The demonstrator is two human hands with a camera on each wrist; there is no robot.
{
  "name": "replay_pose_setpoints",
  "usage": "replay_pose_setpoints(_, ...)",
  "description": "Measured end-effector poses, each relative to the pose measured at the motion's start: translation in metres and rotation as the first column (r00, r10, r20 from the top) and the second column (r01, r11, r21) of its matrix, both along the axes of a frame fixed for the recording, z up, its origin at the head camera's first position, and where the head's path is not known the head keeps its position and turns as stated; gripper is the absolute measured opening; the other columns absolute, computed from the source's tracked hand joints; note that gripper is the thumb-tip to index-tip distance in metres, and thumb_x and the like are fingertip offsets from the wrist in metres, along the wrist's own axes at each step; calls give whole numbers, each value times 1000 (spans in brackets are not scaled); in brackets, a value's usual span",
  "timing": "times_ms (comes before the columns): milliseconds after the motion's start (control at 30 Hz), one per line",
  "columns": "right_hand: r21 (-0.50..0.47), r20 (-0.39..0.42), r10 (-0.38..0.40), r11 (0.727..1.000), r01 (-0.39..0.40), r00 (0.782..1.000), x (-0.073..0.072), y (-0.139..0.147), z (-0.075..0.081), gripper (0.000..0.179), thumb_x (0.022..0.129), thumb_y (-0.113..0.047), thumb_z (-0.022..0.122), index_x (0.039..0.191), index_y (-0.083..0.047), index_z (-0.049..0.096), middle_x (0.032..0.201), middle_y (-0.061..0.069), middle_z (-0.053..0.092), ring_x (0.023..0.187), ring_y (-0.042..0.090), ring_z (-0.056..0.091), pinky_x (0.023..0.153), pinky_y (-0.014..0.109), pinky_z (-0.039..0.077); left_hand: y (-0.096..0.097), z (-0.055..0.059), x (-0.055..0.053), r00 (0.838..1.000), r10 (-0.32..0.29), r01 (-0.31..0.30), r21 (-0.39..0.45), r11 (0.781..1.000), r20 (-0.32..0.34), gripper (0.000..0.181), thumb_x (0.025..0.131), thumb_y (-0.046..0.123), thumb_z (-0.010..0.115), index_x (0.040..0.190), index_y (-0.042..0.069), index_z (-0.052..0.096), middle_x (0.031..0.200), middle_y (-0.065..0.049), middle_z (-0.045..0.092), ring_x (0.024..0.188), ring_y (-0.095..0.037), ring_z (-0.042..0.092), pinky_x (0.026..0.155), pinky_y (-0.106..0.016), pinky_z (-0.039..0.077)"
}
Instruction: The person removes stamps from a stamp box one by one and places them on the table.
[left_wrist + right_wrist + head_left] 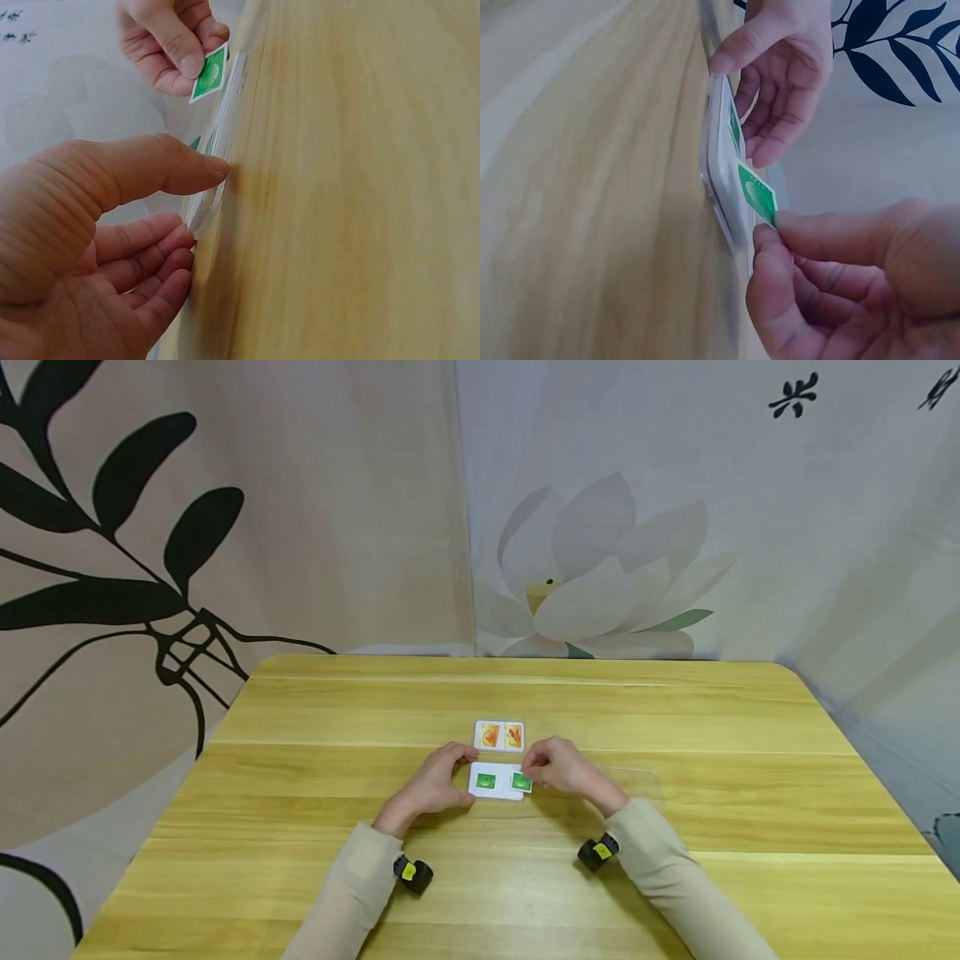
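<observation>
The right hand (562,767) pinches the green card (521,782) at its edge, probably keeping its picture clear, over the right end of the white board (503,785). The left hand (435,781) grips the opposite end between spread thumb and fingers, presumably steadying it against the counter (487,877).

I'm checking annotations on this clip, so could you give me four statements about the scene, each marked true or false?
1. The right hand pinches a small green card. True.
2. A card with two orange pictures lies beyond the white board, farther from the person. True.
3. The left hand is raised away from everything. False: it holds the white board's left end.
4. The tabletop is black. False: it is light yellowish wood.
</observation>
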State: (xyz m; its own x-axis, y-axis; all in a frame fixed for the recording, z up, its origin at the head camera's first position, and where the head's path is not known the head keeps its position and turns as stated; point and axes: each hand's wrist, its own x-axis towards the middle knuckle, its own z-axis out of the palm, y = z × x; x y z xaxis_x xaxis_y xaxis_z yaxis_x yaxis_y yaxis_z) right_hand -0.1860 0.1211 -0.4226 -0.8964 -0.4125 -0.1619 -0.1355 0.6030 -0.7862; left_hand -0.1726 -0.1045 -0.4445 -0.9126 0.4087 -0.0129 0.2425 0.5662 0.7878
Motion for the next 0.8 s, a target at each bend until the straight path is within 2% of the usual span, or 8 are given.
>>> replay_pose_setpoints(533, -9, 29, 21, 1000, -21, 999, 2, 21, 3, 7, 85, 3, 61, 79, 2, 63, 61, -1, 53, 52, 9, 47, 48, 20, 41, -1, 0, 0, 1000, -9, 8, 17, 1000, 22, 61, 64, -7, 77, 120, -5, 53, 117, -13, 54, 113, -30, 50, 100, -40, 41)
replay_pose_setpoints(800, 16, 33, -1, 1000, 0, 999, 2, 30, 7, 7, 85, 3, 62, 78, 2, 63, 61, 1, 53, 54, 11, 49, 50, 23, 44, 0, 0, -1, 1000, -6, 6, 9, 1000, 17, 61, 63, -7, 77, 119, -5, 54, 117, -13, 54, 112, -30, 51, 100, -41, 41)
